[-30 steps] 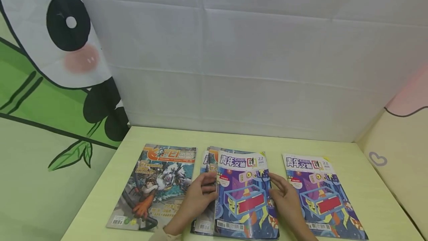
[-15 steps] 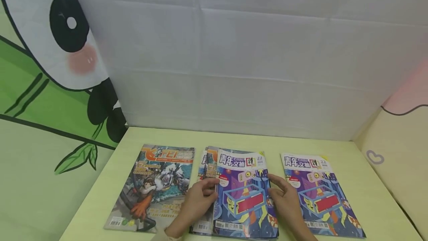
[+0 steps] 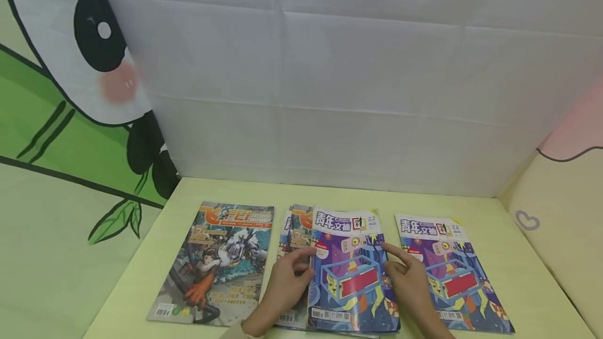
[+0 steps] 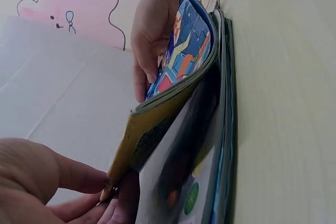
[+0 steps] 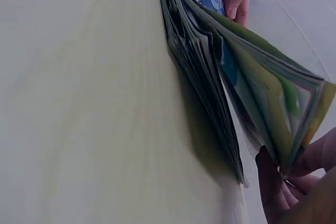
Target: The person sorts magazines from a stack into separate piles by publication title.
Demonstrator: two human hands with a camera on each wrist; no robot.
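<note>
A purple-blue magazine [image 3: 350, 276] lies over a small stack in the middle, lifted partly off it in both wrist views. My left hand [image 3: 289, 281] pinches its left edge between thumb and fingers, while my right hand [image 3: 407, 279] pinches its right edge. Beneath it, a magazine with an orange title [image 3: 300, 224] sticks out on the left, over another magazine [image 3: 285, 232] whose edge shows. In the left wrist view the held magazine's spine [image 4: 126, 140] is raised above the lower covers. Loose page edges [image 5: 283, 114] fan apart in the right wrist view.
To the left lies a grey magazine [image 3: 216, 266] with an orange title. A second purple-blue magazine [image 3: 454, 276] lies to the right, partly behind my right hand. A white sheet [image 3: 353, 82] hangs behind the pale yellow table [image 3: 188, 190], with painted walls on both sides.
The top magazine has shifted slightly right and up off the stack, with both hands moving along. More of the orange-titled magazine beneath it shows now. The outer magazines stay where they were.
</note>
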